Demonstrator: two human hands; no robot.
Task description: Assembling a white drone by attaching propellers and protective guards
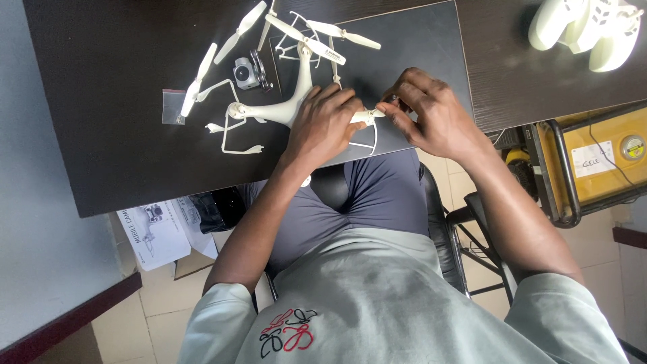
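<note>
Right now my left hand (328,121) is pressed down over the white drone (283,108), fingers curled around one of its arms near the table's (101,155) front edge. My right hand (428,114) sits just beside it, fingertips pinched narrow at the tip of that same arm (whatever they pinch is too small to tell). Loose propeller blades (202,74) and a small grey camera (246,73) lie left of the drone, and a white controller (586,30) rests well apart at far right.
</note>
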